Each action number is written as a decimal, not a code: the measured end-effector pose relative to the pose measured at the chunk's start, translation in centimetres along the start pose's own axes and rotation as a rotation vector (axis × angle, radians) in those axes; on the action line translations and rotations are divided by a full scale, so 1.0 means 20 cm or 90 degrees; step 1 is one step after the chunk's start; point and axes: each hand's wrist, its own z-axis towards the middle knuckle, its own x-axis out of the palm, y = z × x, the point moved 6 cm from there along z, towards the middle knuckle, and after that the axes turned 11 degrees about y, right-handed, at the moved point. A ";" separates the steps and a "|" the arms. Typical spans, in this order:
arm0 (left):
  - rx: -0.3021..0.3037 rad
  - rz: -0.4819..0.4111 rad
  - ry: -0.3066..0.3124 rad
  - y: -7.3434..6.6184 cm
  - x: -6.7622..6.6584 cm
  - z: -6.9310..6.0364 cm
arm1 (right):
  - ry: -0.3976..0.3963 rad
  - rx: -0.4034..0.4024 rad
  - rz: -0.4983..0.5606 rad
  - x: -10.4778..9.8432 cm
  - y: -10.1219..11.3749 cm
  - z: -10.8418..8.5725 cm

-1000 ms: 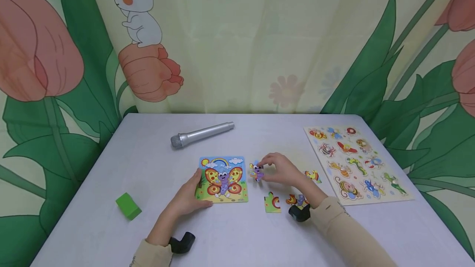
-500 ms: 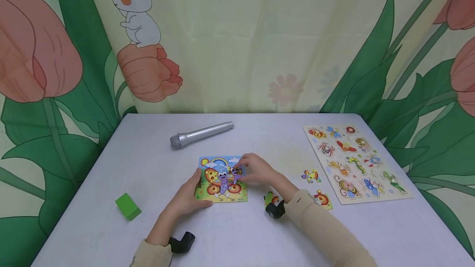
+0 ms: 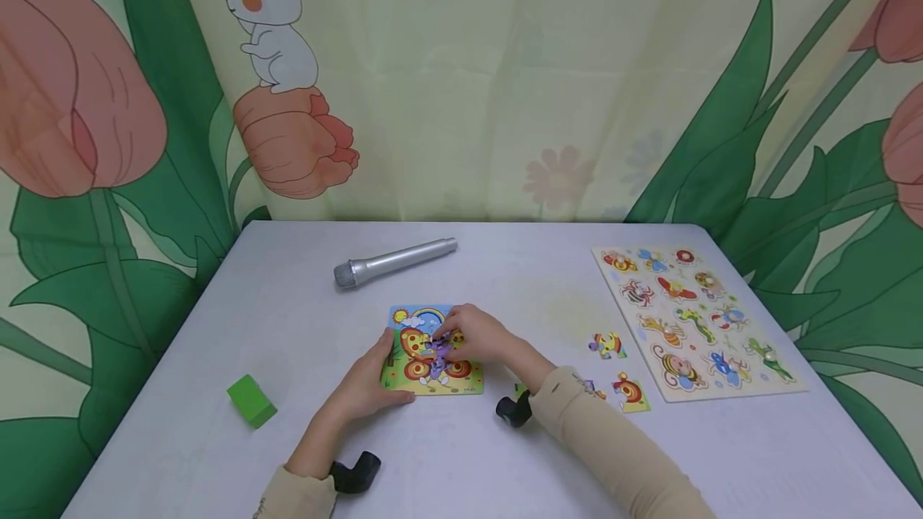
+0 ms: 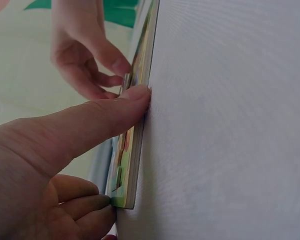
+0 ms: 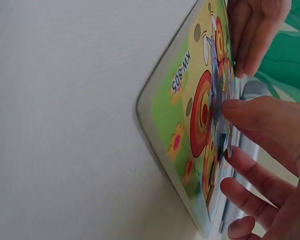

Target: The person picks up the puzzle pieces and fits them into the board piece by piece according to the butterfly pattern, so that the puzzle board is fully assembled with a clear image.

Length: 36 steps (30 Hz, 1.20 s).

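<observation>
A square butterfly puzzle board (image 3: 407,381) lies flat near the table's middle. My left hand (image 3: 365,383) grips its left side, thumb at the near edge; in the left wrist view the thumb and fingers hold the board's edges (image 4: 135,165). Over the board's middle, my right hand (image 3: 485,335) pinches a small puzzle piece (image 3: 437,347) between thumb and fingers. Seen from the right wrist, the thumb and a fingertip of the right hand (image 5: 270,145) hold this thin piece at the board's (image 5: 162,110) printed surface. Fingers partly hide the piece.
Loose puzzle pieces (image 3: 607,345) (image 3: 630,392) lie right of the board, some partly behind the right sleeve. A large insect board (image 3: 695,327) is at the right, a silver microphone (image 3: 395,262) behind, a green block (image 3: 251,401) at the left.
My right hand has moved left with the piece, from beside the board to over its middle. The left hand has stayed at the board's left side.
</observation>
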 end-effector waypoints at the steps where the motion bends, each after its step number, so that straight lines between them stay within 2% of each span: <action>1: 0.000 0.001 0.001 0.00 0.00 0.00 | -0.001 0.000 -0.002 0.00 0.00 0.00; 16: 0.000 0.006 0.001 0.00 0.00 0.00 | 0.006 0.022 -0.041 0.01 0.03 0.03; 26: -0.004 0.000 0.001 0.00 0.00 0.00 | 0.008 0.062 -0.076 0.02 0.02 0.05; 36: -0.005 -0.002 0.003 0.00 0.00 0.00 | 0.004 0.053 -0.062 0.02 0.02 0.04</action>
